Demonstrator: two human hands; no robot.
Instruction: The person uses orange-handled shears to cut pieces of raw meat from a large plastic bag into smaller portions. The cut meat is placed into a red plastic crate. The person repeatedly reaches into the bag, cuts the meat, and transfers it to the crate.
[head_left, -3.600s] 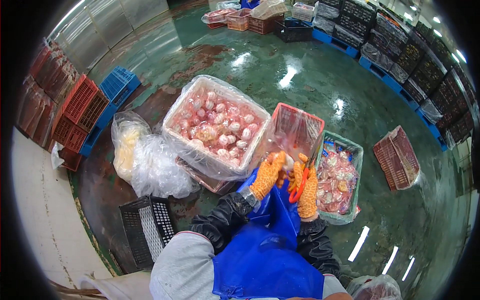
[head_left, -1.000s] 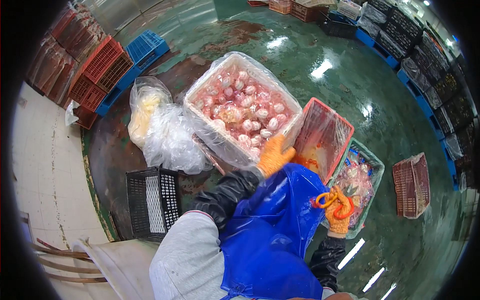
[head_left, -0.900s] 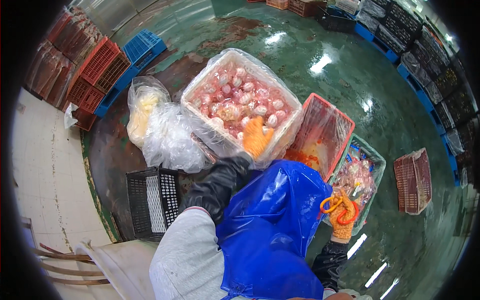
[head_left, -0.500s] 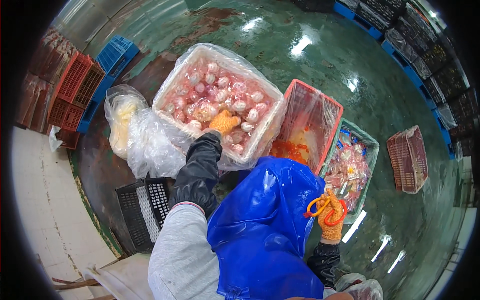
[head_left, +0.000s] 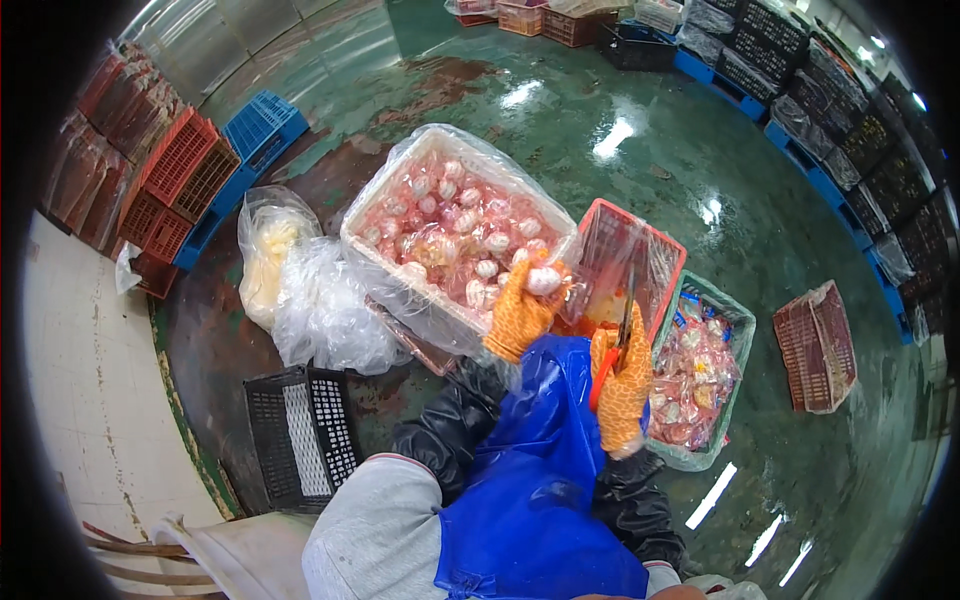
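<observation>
In an orange patterned glove, my left hand (head_left: 518, 322) is closed on a round, whitish ball-shaped packet (head_left: 544, 281) in clear film, above the near right corner of a white crate (head_left: 362, 262). That crate is lined with clear plastic and holds many similar round packets (head_left: 468, 222) in pinkish wrap. My right hand (head_left: 628, 390), gloved alike, grips red-handled scissors (head_left: 603, 376) with the blades pointing away from me. It is over the near end of a red crate (head_left: 655, 250), whose orange-red contents are partly hidden by my hands.
A green crate (head_left: 742, 345) of wrapped pieces stands right of the red one. Left are clear plastic bags (head_left: 335, 310) and a black crate (head_left: 280, 430). Farther right sits a dark red crate (head_left: 815, 350). Stacked crates on blue pallets (head_left: 745, 100) line the far right; the green floor is wet.
My left hand has come out of the white crate toward me with a round packet. My right hand has moved up and left, and the scissors now point forward.
</observation>
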